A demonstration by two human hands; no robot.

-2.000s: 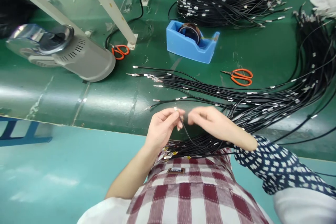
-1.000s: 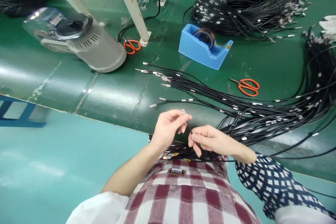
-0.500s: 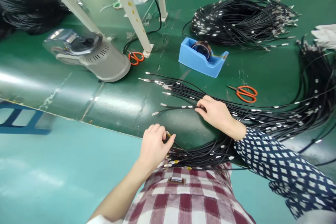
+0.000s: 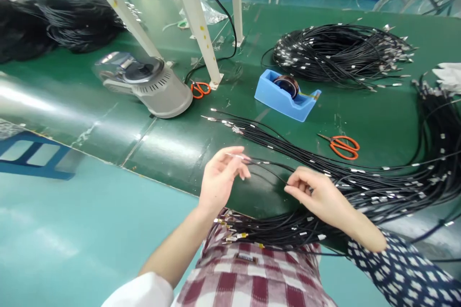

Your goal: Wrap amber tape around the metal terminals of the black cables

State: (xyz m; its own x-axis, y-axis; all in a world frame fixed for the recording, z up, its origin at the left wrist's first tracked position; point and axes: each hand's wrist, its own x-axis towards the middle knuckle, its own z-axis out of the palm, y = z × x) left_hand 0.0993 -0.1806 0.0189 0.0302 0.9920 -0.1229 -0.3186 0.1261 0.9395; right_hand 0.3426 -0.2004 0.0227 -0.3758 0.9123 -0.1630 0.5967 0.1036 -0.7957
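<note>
My left hand (image 4: 224, 177) is closed on the tip end of a thin black cable (image 4: 268, 162) above the table's near edge. Further right, the thumb and fingertips of my right hand (image 4: 319, 196) pinch a black cable; whether it is the same one I cannot tell. Just beyond both hands lies a bundle of black cables (image 4: 284, 146) with white tags, its ends fanned to the left. A second cable bundle (image 4: 273, 230), some tips yellow-wrapped, hangs at the table edge against the checked apron (image 4: 248, 278).
Behind stand a blue tape dispenser (image 4: 284, 100) and a large cable coil (image 4: 324, 50). Orange-handled scissors (image 4: 344, 147) lie to the right, another orange-handled pair (image 4: 200, 89) by a white post (image 4: 201, 29). A grey machine (image 4: 162, 91) stands left. A blue stool (image 4: 32, 156) is below.
My left hand has moved up from the near bundle to the cable ends. My right hand has shifted right and nearer me. The view has tilted, so the table sits lower in it.
</note>
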